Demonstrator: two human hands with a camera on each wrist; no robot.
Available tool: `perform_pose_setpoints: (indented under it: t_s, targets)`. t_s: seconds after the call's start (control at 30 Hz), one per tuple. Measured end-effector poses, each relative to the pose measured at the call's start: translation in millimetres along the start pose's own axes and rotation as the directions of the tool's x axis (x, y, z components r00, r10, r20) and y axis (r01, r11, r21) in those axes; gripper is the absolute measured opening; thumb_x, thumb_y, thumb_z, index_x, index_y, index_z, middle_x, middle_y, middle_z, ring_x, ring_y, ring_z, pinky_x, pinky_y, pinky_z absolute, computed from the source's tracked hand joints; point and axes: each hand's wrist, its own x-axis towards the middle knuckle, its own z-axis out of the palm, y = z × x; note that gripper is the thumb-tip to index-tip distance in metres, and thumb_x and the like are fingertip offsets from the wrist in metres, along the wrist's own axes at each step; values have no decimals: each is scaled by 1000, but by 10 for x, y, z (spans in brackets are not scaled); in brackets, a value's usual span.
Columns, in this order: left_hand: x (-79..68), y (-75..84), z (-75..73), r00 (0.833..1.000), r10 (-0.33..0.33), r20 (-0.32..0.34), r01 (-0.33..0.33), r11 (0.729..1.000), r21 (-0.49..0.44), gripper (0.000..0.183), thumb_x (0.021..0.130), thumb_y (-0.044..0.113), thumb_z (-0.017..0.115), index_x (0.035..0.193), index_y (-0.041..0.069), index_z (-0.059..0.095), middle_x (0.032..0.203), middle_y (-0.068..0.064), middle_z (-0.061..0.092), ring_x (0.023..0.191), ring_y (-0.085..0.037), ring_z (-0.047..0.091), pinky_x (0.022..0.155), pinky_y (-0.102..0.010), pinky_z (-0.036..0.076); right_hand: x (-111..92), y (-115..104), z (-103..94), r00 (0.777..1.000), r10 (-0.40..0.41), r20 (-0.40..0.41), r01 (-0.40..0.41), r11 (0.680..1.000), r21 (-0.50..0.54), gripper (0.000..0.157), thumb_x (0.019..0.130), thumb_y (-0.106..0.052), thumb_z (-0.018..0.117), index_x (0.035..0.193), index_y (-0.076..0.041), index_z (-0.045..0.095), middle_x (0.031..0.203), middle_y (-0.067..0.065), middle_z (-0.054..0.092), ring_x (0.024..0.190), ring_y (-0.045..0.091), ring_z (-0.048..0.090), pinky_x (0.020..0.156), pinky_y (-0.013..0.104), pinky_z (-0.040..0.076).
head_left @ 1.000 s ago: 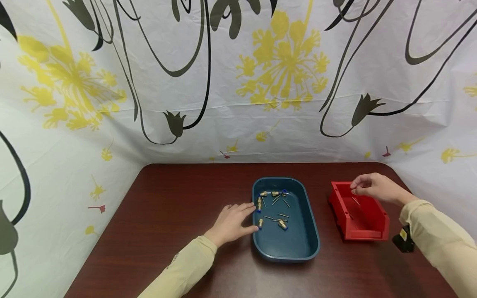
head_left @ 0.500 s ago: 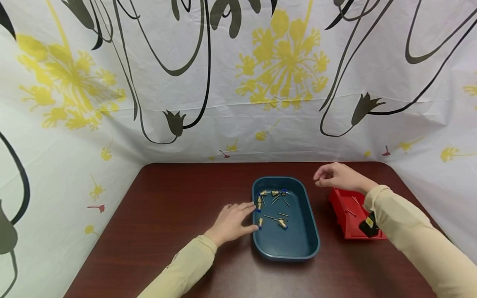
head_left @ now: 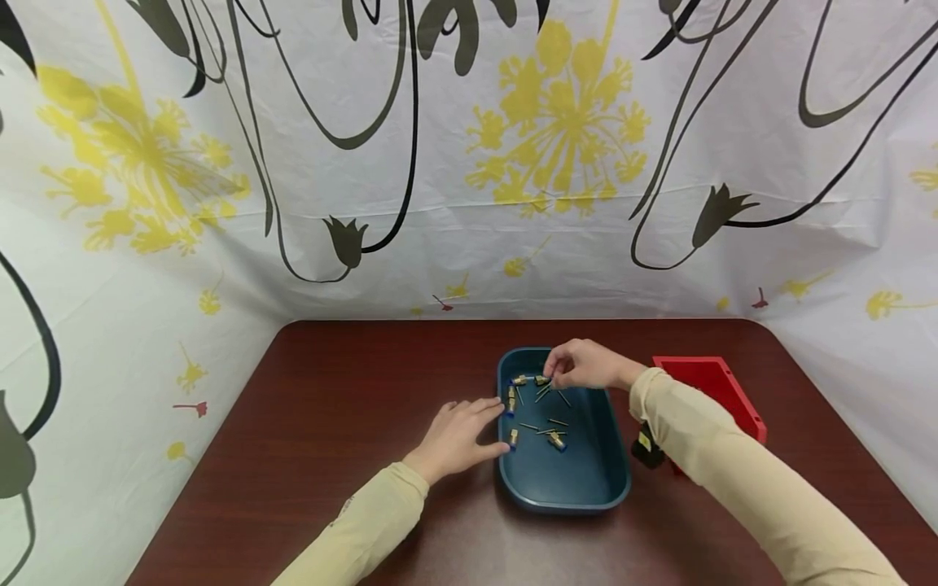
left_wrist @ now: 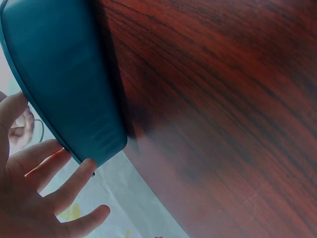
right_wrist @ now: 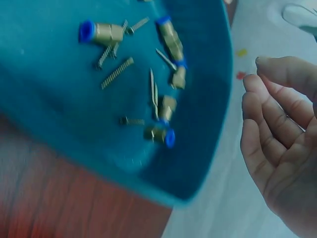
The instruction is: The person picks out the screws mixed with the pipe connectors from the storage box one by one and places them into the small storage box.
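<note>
Left hand (head_left: 460,438) grips nothing, fingers spread and touching the left rim of the blue tray (head_left: 563,493), probably best left there as a light steady. Inside the tray, brass fittings (head_left: 556,441) with blue ends and loose screws (head_left: 558,422) lie scattered toward the far half and left wall, so separating one from its neighbours before pinching should help. Right hand (head_left: 586,365) is over the tray's far right side, fingers loosely bent, no piece visible between the tips, ideally lowering onto one screw's middle; red bin (head_left: 696,370) sits farther right, partly behind the sleeve.
</note>
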Motion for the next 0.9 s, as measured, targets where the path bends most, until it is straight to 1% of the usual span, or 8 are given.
perform_pose_setpoints:
  t_s: [0.2, 0.3, 0.4, 0.5, 0.57, 0.7, 0.83, 0.9]
  targets:
    - [6, -4, 2, 1000, 4, -2, -4, 1000, 8, 61, 79, 50, 58, 128, 14, 49, 129, 0, 46, 111, -20, 46, 88, -45, 34, 160, -39, 226, 999, 11, 44, -10, 1000, -11, 10, 80, -3, 59, 89, -6, 61, 78, -1, 58, 71, 12, 56, 64, 27, 46]
    - [3, 0, -1, 1000, 4, -1, -4, 1000, 4, 61, 79, 50, 58, 128, 14, 49, 128, 0, 46, 111, -19, 46, 88, -46, 34, 217, -32, 321, 998, 22, 66, -20, 999, -27, 11, 79, -2, 60, 90, -3, 61, 77, -2, 58, 68, 11, 55, 63, 27, 46]
    - [0, -1, -1, 1000, 3, -3, -3, 1000, 3, 61, 79, 49, 58, 127, 14, 49, 128, 0, 46, 110, -19, 46, 88, -46, 34, 260, -9, 406, 996, 43, 78, -39, 998, -46, 14, 77, -1, 61, 91, 0, 61, 76, -3, 57, 67, 11, 54, 61, 26, 45]
    - [-1, -3, 3, 1000, 2, -2, -2, 1000, 7, 60, 79, 50, 58, 128, 15, 49, 128, 1, 46, 110, -19, 46, 88, -46, 34, 295, 24, 486, 993, 75, 88, -70, 996, -58, 14, 76, 0, 60, 90, -1, 61, 75, -4, 57, 66, 10, 54, 61, 27, 45]
    - [-1, -4, 3, 1000, 2, -2, -2, 1000, 10, 60, 79, 50, 57, 128, 15, 49, 129, 1, 45, 110, -19, 46, 89, -45, 33, 315, 50, 532, 991, 96, 93, -91, 994, -60, 14, 75, 1, 61, 89, -2, 62, 75, -2, 58, 66, 10, 54, 61, 27, 45]
    - [1, -4, 4, 1000, 10, -9, -10, 1000, 15, 61, 79, 51, 57, 128, 15, 49, 129, 1, 45, 110, -19, 46, 89, -45, 34, 336, 110, 612, 989, 113, 95, -107, 992, -68, 14, 74, 3, 59, 86, -3, 62, 75, 0, 58, 65, 10, 53, 60, 27, 44]
    - [3, -12, 10, 1000, 13, -10, -13, 1000, 15, 61, 79, 51, 57, 128, 16, 49, 129, 2, 45, 110, -18, 46, 88, -45, 34, 340, 141, 662, 990, 114, 86, -109, 992, -66, 17, 71, 6, 56, 84, -3, 61, 74, 4, 58, 62, 11, 51, 57, 27, 44]
    - [2, -15, 12, 1000, 11, -8, -11, 1000, 12, 61, 79, 51, 57, 128, 16, 49, 129, 2, 45, 110, -18, 46, 89, -45, 34, 343, 149, 680, 990, 114, 81, -109, 992, -66, 18, 69, 7, 56, 83, -3, 61, 74, 3, 58, 61, 11, 50, 56, 27, 43]
